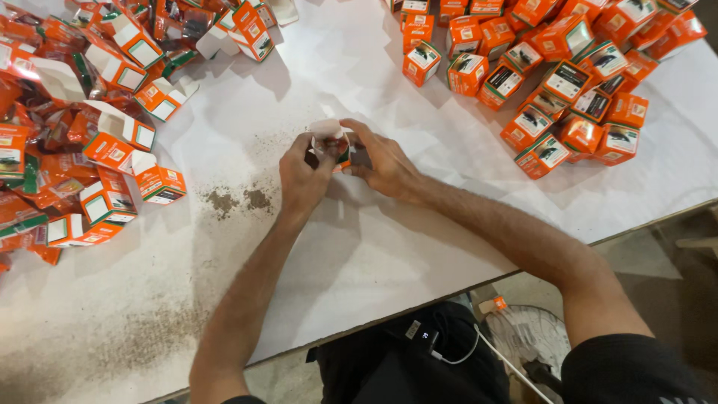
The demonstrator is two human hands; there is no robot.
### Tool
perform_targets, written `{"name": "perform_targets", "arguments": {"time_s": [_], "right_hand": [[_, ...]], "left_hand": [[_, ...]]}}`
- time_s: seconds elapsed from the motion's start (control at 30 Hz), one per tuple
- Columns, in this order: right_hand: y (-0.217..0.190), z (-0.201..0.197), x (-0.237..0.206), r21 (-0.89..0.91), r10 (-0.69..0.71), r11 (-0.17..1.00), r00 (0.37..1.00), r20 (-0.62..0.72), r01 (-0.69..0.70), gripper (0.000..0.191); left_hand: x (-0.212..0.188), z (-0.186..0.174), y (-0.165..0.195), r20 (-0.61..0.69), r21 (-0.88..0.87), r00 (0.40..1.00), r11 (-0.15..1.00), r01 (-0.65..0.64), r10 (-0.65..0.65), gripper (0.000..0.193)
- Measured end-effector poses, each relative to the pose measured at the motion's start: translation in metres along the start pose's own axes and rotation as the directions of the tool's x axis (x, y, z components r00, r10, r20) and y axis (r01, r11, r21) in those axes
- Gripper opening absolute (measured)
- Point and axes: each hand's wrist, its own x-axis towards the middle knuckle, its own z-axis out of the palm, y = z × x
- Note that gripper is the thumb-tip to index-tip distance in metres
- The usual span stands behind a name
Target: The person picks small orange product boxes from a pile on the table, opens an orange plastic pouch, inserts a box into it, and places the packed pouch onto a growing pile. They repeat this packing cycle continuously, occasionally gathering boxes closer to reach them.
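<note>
Both of my hands meet at the middle of the white table around one small orange carton with its white flap up. My left hand grips the carton's left side with the fingertips on the flap. My right hand holds its right side, thumb and fingers curled over it. Most of the carton is hidden between the two hands.
A heap of open orange cartons and foil pouches lies at the left. A pile of shut orange cartons covers the far right. Dark powder spills mark the sheet near my left hand. The table edge runs diagonally below my arms, above a small fan on the floor.
</note>
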Motion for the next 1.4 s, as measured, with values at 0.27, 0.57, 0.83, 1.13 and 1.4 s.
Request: {"name": "perform_targets", "arguments": {"time_s": [0.27, 0.57, 0.83, 1.13, 1.4], "right_hand": [[0.006, 0.006, -0.001, -0.356, -0.222, 0.911, 0.975, 0.0, 0.207, 0.05], [-0.009, 0.005, 0.002, -0.333, -0.15, 0.931, 0.988, 0.023, 0.149, 0.046], [-0.015, 0.001, 0.002, -0.125, -0.035, 0.992, 0.999, -0.027, 0.032, 0.043], [-0.007, 0.001, 0.002, -0.106, 0.05, 0.993, 0.999, 0.0, -0.05, 0.05], [-0.009, -0.001, -0.002, -0.206, -0.12, 0.972, 0.993, 0.001, 0.117, 0.042]], "left_hand": [[0.011, -0.006, -0.006, 0.143, -0.237, 0.99, 0.97, 0.047, -0.013, 0.021], [0.041, -0.022, -0.029, 0.401, -0.404, 0.896, 0.842, 0.358, -0.189, 0.018], [-0.001, -0.012, -0.013, 0.125, -0.15, 0.916, 0.92, -0.363, 0.382, 0.026], [-0.003, -0.016, -0.016, 0.197, -0.106, 0.881, 0.902, -0.418, 0.431, 0.019], [-0.009, -0.016, -0.018, 0.259, 0.137, 0.787, 0.786, -0.603, 0.559, 0.013]]}}
